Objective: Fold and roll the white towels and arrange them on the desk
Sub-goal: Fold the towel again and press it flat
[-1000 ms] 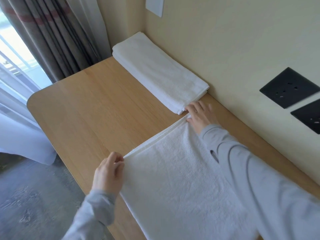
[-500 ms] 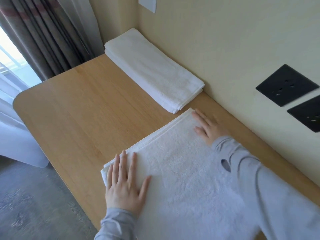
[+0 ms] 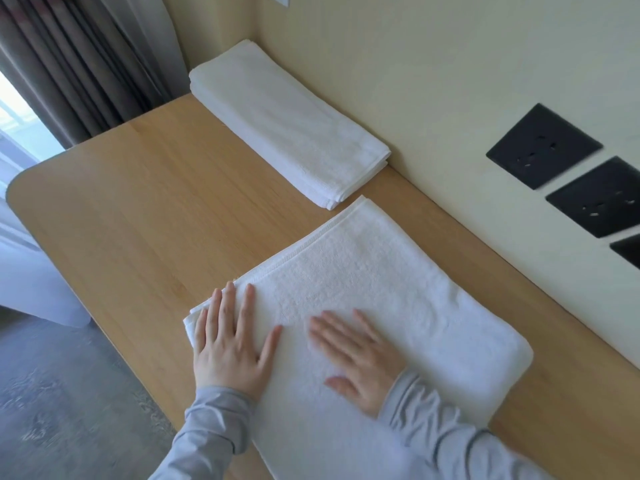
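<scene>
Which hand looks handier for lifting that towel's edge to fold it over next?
Probably the left hand: it lies flat on the towel at its left corner, right beside the edge. The right hand presses the middle, away from any edge.

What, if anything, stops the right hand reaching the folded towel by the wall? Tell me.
Probably nothing, so yes, it can reach. The right hand lies flat on the near towel; the folded towel lies just beyond it on the desk, with only bare wood between.
</scene>
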The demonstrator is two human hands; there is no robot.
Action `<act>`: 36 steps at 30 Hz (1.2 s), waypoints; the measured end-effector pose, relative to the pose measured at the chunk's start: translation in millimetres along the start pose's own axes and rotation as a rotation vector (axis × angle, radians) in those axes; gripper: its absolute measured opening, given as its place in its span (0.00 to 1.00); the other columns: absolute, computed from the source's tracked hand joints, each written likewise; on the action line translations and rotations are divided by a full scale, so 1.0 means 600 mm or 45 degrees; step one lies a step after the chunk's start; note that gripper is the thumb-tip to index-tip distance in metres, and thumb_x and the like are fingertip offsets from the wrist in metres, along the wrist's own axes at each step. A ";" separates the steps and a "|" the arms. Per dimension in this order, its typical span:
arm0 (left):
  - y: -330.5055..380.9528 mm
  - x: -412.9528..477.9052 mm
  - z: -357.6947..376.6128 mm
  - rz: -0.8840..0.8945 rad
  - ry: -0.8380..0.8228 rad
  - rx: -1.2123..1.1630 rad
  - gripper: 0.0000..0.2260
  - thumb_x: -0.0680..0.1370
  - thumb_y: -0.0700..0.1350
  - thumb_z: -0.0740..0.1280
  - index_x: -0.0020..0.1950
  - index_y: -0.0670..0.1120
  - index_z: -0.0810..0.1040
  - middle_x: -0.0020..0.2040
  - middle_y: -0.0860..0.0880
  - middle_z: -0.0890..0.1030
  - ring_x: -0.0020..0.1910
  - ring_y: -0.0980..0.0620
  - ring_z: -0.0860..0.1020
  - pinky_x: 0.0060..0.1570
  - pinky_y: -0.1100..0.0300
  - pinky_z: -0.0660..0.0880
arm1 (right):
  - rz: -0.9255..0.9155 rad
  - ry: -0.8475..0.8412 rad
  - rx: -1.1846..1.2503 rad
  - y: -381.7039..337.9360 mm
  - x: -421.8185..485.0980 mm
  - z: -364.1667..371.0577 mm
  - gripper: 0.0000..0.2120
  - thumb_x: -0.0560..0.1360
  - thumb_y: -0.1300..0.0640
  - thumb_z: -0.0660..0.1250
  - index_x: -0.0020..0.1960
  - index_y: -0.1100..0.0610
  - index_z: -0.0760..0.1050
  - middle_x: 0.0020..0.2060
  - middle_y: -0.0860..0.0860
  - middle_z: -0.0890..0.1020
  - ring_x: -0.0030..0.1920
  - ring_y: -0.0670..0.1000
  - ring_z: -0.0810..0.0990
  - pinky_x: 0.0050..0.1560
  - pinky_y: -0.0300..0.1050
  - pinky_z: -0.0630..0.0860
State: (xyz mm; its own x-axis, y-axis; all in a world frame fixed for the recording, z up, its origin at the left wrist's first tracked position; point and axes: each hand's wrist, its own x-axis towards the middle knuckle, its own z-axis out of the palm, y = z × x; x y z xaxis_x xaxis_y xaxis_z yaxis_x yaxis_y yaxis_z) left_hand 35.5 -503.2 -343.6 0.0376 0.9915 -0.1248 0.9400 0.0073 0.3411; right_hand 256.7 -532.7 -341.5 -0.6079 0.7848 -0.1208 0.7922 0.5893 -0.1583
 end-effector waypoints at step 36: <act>0.100 -0.124 -0.030 -1.156 0.376 -1.013 0.28 0.74 0.49 0.70 0.72 0.44 0.64 0.70 0.43 0.67 0.69 0.42 0.64 0.66 0.44 0.61 | 1.262 0.205 0.943 0.228 -0.074 -0.081 0.28 0.76 0.45 0.62 0.71 0.56 0.62 0.67 0.55 0.70 0.66 0.55 0.70 0.66 0.50 0.65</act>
State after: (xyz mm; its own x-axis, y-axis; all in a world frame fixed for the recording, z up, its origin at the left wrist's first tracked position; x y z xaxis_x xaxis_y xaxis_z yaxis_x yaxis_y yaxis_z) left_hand 82.9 -573.9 -296.9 -0.6931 0.5771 -0.4319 0.1154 0.6803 0.7238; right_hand 394.5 -477.8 -310.3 0.2886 0.8743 -0.3903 0.6533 -0.4778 -0.5873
